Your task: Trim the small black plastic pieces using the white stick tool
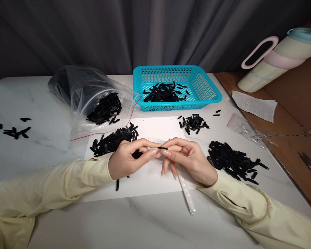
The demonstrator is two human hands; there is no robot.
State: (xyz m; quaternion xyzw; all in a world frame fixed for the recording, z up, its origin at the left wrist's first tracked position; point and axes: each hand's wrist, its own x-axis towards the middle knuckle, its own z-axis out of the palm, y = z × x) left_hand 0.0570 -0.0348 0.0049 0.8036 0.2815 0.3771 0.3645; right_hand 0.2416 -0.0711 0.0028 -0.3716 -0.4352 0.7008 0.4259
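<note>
My left hand (128, 159) and my right hand (188, 157) meet over a white sheet of paper (155, 131) and pinch one small black clip (162, 148) between their fingertips. The left palm also seems to hold a few more black clips. A pile of black clips (114, 140) lies just beyond my left hand. A larger pile (232, 159) lies right of my right hand. A thin white tube (186, 192) rests under my right hand.
A turquoise basket (206, 90) with black clips stands at the back. A clear zip bag (93, 93) of clips lies at the left, a small heap (194, 122) near the basket, stray clips (15, 131) far left. A pastel tumbler (280, 58) and a paper slip (256, 105) lie at right.
</note>
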